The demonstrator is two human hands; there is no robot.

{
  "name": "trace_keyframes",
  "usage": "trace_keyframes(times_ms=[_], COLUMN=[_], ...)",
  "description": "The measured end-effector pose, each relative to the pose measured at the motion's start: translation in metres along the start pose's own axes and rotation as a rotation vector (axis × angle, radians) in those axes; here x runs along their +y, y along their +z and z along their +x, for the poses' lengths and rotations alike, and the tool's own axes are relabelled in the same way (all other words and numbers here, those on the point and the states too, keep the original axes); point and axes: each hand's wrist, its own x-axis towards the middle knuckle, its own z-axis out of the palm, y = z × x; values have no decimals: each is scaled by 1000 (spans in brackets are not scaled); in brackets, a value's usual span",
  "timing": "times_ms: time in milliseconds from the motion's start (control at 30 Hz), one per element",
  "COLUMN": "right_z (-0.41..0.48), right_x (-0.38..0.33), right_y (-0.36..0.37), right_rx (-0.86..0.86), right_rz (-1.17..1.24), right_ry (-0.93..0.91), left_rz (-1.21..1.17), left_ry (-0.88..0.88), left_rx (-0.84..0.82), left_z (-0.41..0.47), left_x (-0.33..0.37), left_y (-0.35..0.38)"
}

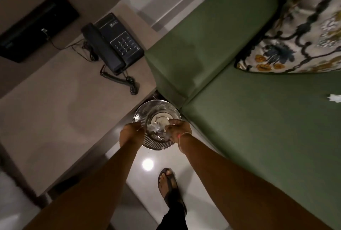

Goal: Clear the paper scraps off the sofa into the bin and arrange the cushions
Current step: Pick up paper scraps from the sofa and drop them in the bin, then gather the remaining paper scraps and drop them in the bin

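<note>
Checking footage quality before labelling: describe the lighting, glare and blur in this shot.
Head view: dim, warm light; one bright glare spot on the glossy floor; the paper scraps between both hands over the metal bin are motion-blurred; wide-angle distortion bends the green sofa edges; the patterned cushion looks soft.

Dim indoor light, lamp glare spot on glossy floor (147, 164), wide-angle bend at edges, slight blur w/ motion

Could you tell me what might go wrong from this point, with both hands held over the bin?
1. The paper scraps between the left hand and right hand sit near the front rim of the bin, so loose bits could land on the floor.
2. One scrap remains on the sofa at the frame's edge and could be overlooked.
</note>
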Motion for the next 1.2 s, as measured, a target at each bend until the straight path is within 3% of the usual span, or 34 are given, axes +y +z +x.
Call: trace_keyframes(times_ms=[233,400,500,767,867,967,1200], right_z=[-82,-132,-162,-232,-240,-233,-189], right_x=[2,28,48,119,153,180,206], right_y=[-80,-205,-296,-522,-591,-640,-677], right_rx=[67,187,295,567,749,893,897], right_rz=[13,46,-53,88,30,63,-289], right_ry=[-124,-177,-187,-189,-170,-124,-19], left_rz=[148,260,269,300,352,440,562], left_ry=[205,380,460,657,780,869,866], left_rx=[0,-72,-98,-209,-187,-115,-112], left_z=[-80,-158,-208,-333,-365,-378,-347], left_x=[60,139,190,312,359,401,434], left_y=[-16,7,50,209,264,298,355])
